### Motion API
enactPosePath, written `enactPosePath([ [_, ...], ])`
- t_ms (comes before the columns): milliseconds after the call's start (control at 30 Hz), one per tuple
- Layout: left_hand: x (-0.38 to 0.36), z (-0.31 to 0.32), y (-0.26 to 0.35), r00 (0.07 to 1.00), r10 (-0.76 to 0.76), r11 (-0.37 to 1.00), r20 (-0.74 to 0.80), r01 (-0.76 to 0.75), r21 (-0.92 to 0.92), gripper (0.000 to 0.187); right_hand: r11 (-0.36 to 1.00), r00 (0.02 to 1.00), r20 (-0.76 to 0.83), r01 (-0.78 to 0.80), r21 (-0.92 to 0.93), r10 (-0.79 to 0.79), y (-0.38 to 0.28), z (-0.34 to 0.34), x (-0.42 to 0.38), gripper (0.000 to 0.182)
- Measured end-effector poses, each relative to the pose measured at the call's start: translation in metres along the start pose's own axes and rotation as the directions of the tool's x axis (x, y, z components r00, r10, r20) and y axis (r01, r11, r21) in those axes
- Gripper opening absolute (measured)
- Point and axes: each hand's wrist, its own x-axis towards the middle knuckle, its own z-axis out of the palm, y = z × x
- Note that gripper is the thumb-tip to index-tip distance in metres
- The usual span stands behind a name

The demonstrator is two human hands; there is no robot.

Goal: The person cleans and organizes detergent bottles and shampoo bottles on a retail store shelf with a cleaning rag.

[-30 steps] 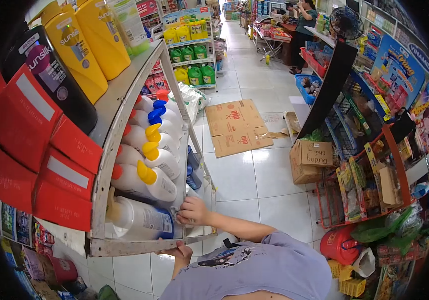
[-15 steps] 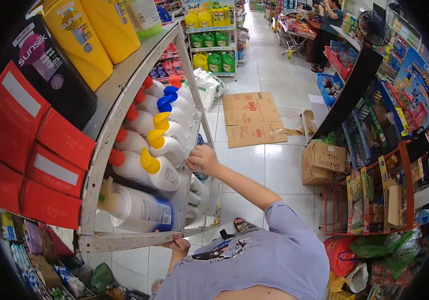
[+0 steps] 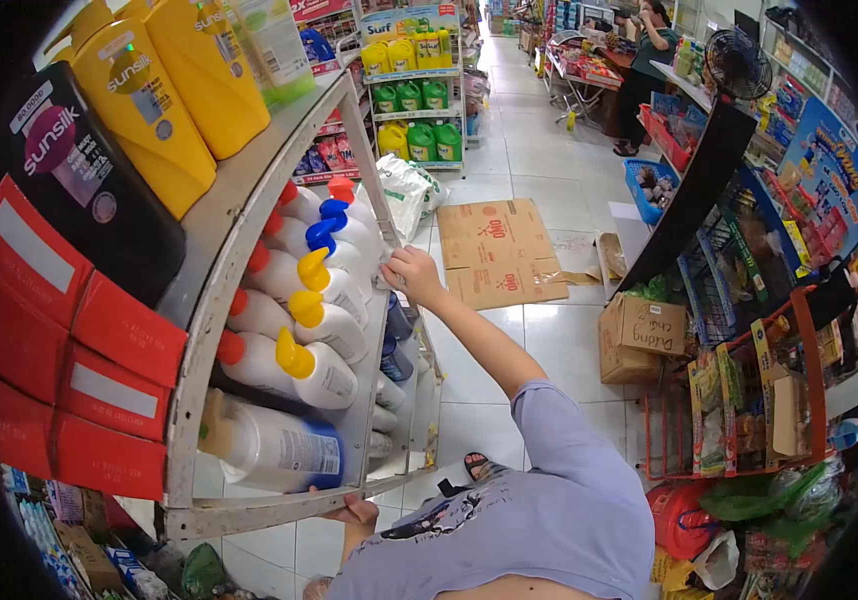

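My right hand (image 3: 414,276) is at the outer edge of a metal shelf (image 3: 357,392), beside white bottles. Its fingers are curled around something small and pale that I cannot make out. My left hand (image 3: 357,511) grips the shelf's near edge rail (image 3: 269,519), fingers partly hidden behind it. On this shelf lean white bottles with yellow caps (image 3: 326,378), blue caps (image 3: 322,235) and red caps (image 3: 233,347). A larger white pump bottle (image 3: 284,445) lies nearest to my left hand.
Above stand yellow shampoo bottles (image 3: 144,105), a black bottle (image 3: 89,175) and red boxes (image 3: 114,390). Flattened cardboard (image 3: 499,250) lies on the tiled floor. To my right are a cardboard box (image 3: 639,335) and a wire rack (image 3: 729,400). A person (image 3: 646,75) stands farther back.
My right hand has slid along the shelf edge, away from me, to beside the farther bottles. My left hand keeps its place on the rail. The view has shifted slightly.
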Motion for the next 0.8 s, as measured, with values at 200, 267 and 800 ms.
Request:
enactPosePath([
  [200,-0.002,-0.002,-0.003,1.000,-0.010,0.998,0.000,0.010,0.065,0.053,0.997,0.998,-0.005,-0.065,-0.039,0.064,0.006,0.003,0.002,0.013],
  [267,-0.003,0.000,-0.005,1.000,-0.001,0.998,-0.017,0.002,0.064,0.053,0.996,0.996,-0.019,-0.089,-0.024,0.089,0.002,0.003,0.001,0.013],
  [800,0.006,0.007,0.002,0.997,-0.007,0.991,-0.074,-0.003,-0.134,0.051,0.886,0.907,0.030,-0.418,0.199,0.421,-0.131,-0.027,-0.034,0.011],
])
